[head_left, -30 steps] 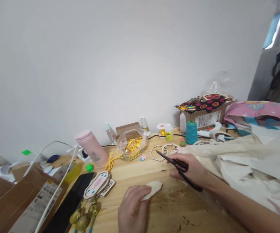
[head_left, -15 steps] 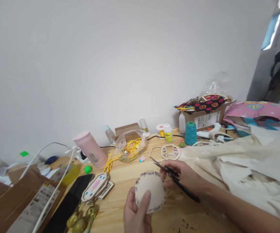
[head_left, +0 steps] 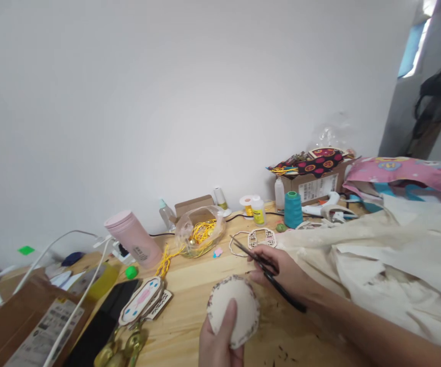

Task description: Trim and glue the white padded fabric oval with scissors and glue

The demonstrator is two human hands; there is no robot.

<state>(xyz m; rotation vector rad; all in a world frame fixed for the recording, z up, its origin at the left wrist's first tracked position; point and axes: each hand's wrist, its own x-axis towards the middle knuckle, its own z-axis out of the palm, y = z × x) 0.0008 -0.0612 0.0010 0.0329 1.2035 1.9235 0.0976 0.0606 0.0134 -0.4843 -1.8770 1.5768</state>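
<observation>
A round cream-coloured fabric piece (head_left: 231, 300) with a dark, ruffled edge is pinched in my left hand (head_left: 220, 339), the thumb lying across its face. My right hand (head_left: 281, 267) grips black-handled scissors (head_left: 264, 270), their tips pointing up and to the left, apart from the fabric piece. A small dark scrap seems to sit at the right fingertips, too small to make out. Behind the scissors lies a wooden lattice frame (head_left: 262, 238) beside a loop of thin cord. Tiny dark clippings (head_left: 281, 354) are scattered on the wooden table (head_left: 182, 278).
Cream cloth (head_left: 392, 265) heaps up on the right. A teal thread cone (head_left: 292, 210), a white bottle (head_left: 258, 211) and a plastic bag of yellow cord (head_left: 201, 232) line the back. Leftward are a pink tumbler (head_left: 134, 239), a black phone (head_left: 105, 321) and a cardboard box (head_left: 32, 326).
My right hand and the scissors have drawn away from the round fabric piece, leaving a gap. The fabric piece has turned slightly and dropped a little. The whole view has shifted somewhat.
</observation>
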